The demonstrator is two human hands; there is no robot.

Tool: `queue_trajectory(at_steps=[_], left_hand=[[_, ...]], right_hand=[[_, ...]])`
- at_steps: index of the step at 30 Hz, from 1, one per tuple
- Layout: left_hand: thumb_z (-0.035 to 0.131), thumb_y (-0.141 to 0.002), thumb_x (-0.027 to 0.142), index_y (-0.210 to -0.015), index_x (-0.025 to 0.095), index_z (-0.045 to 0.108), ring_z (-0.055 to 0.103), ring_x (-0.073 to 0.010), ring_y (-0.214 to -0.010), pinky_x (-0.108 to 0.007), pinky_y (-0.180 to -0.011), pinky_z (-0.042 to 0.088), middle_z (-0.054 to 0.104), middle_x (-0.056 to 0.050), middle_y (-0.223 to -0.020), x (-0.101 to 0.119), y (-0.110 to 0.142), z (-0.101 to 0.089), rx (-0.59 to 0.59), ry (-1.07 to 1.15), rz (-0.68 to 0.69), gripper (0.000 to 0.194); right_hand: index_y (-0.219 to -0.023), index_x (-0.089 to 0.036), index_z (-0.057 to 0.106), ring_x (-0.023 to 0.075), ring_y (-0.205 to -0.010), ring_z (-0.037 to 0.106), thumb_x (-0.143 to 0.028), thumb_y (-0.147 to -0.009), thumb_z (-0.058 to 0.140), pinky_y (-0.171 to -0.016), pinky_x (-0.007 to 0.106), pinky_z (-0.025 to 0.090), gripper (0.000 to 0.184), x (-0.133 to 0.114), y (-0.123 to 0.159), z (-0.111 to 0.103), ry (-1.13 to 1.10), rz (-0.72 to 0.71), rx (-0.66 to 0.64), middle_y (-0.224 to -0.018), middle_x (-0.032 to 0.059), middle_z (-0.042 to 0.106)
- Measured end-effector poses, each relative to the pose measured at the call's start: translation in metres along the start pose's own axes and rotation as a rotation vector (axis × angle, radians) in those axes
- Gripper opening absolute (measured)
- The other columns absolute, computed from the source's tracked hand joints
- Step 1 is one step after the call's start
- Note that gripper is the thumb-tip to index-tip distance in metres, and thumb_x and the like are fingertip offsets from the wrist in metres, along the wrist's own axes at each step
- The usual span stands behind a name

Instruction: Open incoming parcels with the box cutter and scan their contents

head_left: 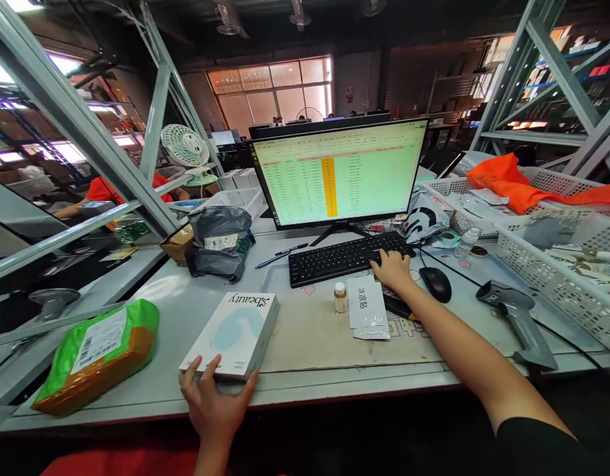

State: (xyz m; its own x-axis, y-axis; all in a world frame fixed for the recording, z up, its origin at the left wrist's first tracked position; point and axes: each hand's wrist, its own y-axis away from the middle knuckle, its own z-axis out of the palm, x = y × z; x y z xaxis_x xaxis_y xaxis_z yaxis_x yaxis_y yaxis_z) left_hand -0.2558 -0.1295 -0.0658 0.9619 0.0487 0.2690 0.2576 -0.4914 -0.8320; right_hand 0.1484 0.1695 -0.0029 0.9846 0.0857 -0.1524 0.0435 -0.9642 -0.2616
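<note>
My left hand [213, 396] grips the near end of a white box [240, 330], fingertips on its top and thumb at its right corner. The box lies flat by the table's front edge and bears the word "beauty" and a pale blue shape. My right hand [392, 270] rests on the right end of a black keyboard [334, 258], its fingers spread over the keys and holding nothing. Between my hands are a small bottle [340, 299] with a white cap and a white sachet [367, 305]. A black mouse [435, 283] lies right of my right hand.
A lit monitor [339, 175] shows a spreadsheet. To the left are a green-and-brown wrapped parcel [104, 357] and a dark grey bag [220, 244]. A barcode scanner [517, 320] and white baskets [552, 277] stand right; pens [282, 254] lie behind the box. Metal frames flank the table.
</note>
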Motion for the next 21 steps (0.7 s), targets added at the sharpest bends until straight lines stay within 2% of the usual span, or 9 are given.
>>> queue_trajectory(at_steps=[2,4,8,13,17,19,21], left_hand=[[0.080,-0.077,0.058,-0.130,0.020,0.054,0.039,-0.0428,-0.146,-0.067,-0.114,0.041,0.042,-0.021,-0.151,-0.001,0.001,0.000,-0.007,-0.004,-0.009,0.070],[0.079,-0.077,0.060,-0.131,0.020,0.054,0.039,-0.0432,-0.147,-0.067,-0.114,0.042,0.042,-0.021,-0.152,-0.002,0.001,0.000,-0.024,-0.009,-0.031,0.071],[0.077,-0.078,0.064,-0.131,0.020,0.055,0.038,-0.0447,-0.147,-0.067,-0.112,0.043,0.041,-0.021,-0.153,-0.003,0.001,0.000,-0.025,-0.018,-0.052,0.072],[0.075,-0.078,0.064,-0.130,0.021,0.056,0.039,-0.0445,-0.147,-0.067,-0.111,0.044,0.041,-0.021,-0.153,-0.001,0.000,0.000,-0.038,-0.014,-0.070,0.071],[0.075,-0.078,0.063,-0.131,0.022,0.055,0.038,-0.0449,-0.147,-0.069,-0.110,0.044,0.040,-0.021,-0.154,0.004,-0.001,-0.001,-0.047,0.004,-0.089,0.070],[0.077,-0.078,0.062,-0.131,0.022,0.054,0.037,-0.0450,-0.147,-0.069,-0.111,0.042,0.040,-0.021,-0.153,0.005,-0.001,-0.001,-0.035,0.026,-0.086,0.071],[0.078,-0.077,0.061,-0.131,0.022,0.054,0.038,-0.0447,-0.146,-0.069,-0.112,0.041,0.041,-0.020,-0.152,0.004,-0.001,0.000,-0.024,0.047,-0.075,0.070]], right_hand=[[-0.146,-0.010,0.051,0.0355,-0.129,0.044,-0.046,-0.102,0.041,-0.107,0.052,0.030,0.057,0.002,0.000,0.002,-0.004,0.008,0.009,-0.138,0.0231,0.058],[-0.139,-0.011,0.057,0.0351,-0.130,0.045,-0.046,-0.101,0.043,-0.107,0.051,0.032,0.053,0.006,-0.001,0.003,-0.008,0.016,0.002,-0.141,0.0228,0.056],[-0.139,-0.011,0.058,0.0359,-0.139,0.039,-0.047,-0.100,0.042,-0.109,0.053,0.034,0.055,0.014,-0.006,0.005,-0.029,0.045,-0.015,-0.156,0.0217,0.044],[-0.149,-0.013,0.052,0.0359,-0.147,0.031,-0.048,-0.102,0.038,-0.116,0.061,0.025,0.060,0.015,-0.008,0.002,-0.065,0.053,0.020,-0.153,0.0183,0.050],[-0.128,-0.019,0.070,0.0362,-0.150,0.025,-0.047,-0.100,0.043,-0.119,0.062,0.018,0.048,0.008,-0.003,-0.003,-0.078,-0.028,0.039,-0.154,0.0153,0.049],[-0.119,-0.018,0.074,0.0367,-0.150,0.025,-0.046,-0.100,0.043,-0.119,0.062,0.019,0.047,0.005,-0.001,-0.003,-0.068,-0.040,0.029,-0.156,0.0156,0.046],[-0.119,-0.017,0.074,0.0368,-0.150,0.025,-0.045,-0.100,0.043,-0.118,0.061,0.020,0.047,0.005,0.000,-0.003,-0.055,-0.041,0.045,-0.158,0.0163,0.044]])
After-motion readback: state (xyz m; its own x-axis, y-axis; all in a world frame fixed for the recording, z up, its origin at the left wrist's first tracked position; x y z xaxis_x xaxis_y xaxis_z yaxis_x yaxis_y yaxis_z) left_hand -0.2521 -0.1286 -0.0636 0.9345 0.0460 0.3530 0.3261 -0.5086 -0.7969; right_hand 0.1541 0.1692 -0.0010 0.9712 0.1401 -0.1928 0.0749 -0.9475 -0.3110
